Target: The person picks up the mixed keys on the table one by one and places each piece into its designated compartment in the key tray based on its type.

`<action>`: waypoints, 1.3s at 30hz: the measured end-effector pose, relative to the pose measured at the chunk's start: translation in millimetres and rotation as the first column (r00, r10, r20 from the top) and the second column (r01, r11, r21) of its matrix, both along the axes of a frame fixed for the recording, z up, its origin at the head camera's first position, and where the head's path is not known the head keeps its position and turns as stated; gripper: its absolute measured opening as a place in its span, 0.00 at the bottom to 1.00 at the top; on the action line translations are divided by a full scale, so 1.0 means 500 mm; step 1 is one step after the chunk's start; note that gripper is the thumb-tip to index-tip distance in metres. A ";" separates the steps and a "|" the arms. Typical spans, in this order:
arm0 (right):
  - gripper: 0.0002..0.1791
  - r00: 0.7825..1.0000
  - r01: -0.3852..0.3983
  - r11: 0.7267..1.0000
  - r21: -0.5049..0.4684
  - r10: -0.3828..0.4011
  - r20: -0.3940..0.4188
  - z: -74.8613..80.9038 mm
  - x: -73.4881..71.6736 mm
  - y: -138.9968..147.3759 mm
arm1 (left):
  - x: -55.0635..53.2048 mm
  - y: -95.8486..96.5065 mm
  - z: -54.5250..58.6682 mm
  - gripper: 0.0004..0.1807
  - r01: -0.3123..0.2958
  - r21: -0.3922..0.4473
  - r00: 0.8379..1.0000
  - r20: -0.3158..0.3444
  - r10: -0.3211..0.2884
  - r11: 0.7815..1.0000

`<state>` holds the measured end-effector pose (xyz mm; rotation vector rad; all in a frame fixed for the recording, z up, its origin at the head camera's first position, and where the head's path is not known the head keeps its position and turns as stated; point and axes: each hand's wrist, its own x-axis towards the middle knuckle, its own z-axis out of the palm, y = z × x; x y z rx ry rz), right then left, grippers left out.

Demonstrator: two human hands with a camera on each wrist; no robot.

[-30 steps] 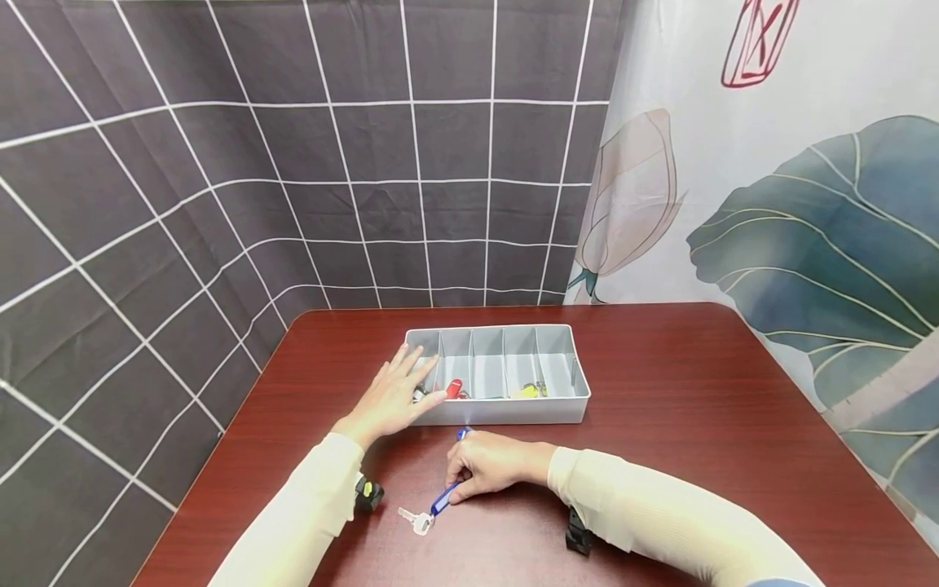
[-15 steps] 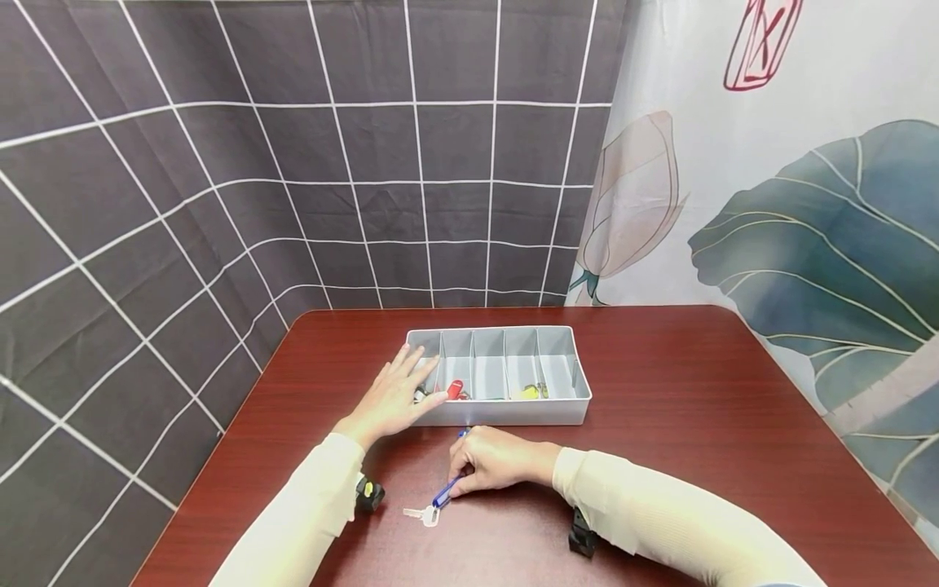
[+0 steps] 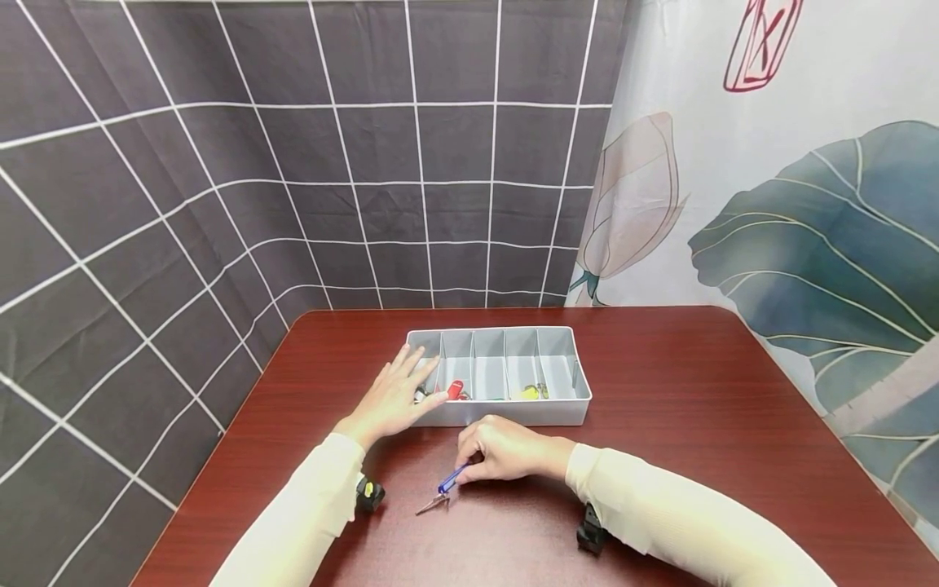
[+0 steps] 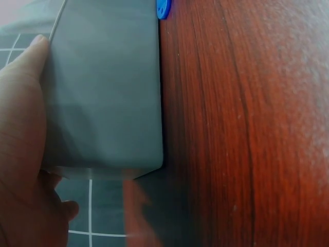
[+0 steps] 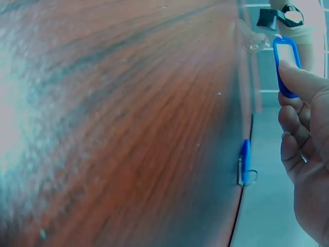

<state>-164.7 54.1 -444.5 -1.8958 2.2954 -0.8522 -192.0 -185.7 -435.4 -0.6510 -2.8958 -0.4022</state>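
My right hand [image 3: 506, 448] pinches a blue key tag [image 3: 451, 481] between thumb and fingers, above the table. A metal key [image 3: 431, 505] dangles from the tag, pointing left and down. The tag's white label faces the camera in the right wrist view. A second blue key tag [image 5: 245, 159] with a ring lies on the table against the tray's front wall; the right hand covers it in the head view. My left hand [image 3: 392, 395] lies with straight, spread fingers over the left end of the grey divided tray [image 3: 513, 412], its thumb along the front rim.
In the tray's compartments are a red key tag [image 3: 456, 389], a yellow key tag [image 3: 530, 392] and some metal keys. The tray stands towards the back of the reddish-brown table [image 3: 660, 391]. Gridded dark cloth [image 3: 381, 147] hangs behind it.
My right hand has moved slightly right and towards the tray, carrying the blue key tag. The key has swung from lying flat to hanging edge-on. The left hand has stayed in place.
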 end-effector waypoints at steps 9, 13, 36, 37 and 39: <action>0.03 1.000 0.029 0.997 -0.073 -0.029 0.001 0.017 -0.007 0.028 | 0.002 0.000 0.000 0.44 0.004 0.005 1.000 -0.006 -0.004 1.000; 0.02 0.999 0.050 0.993 -0.110 -0.050 0.009 0.031 -0.010 0.046 | 0.001 0.000 0.000 0.44 0.002 0.000 1.000 -0.001 -0.002 1.000; 0.02 0.977 0.212 0.955 -0.207 -0.202 0.068 0.103 -0.034 0.137 | -0.011 0.008 0.021 0.39 0.007 -0.040 1.000 0.004 -0.007 0.999; 0.02 0.975 0.222 0.952 -0.210 -0.212 0.071 0.105 -0.034 0.140 | -0.013 0.010 0.022 0.40 0.007 -0.046 1.000 0.008 -0.007 0.999; 0.02 0.972 0.234 0.948 -0.217 -0.223 0.078 0.107 -0.036 0.146 | -0.016 0.014 0.024 0.41 0.002 -0.058 1.000 0.021 -0.001 0.998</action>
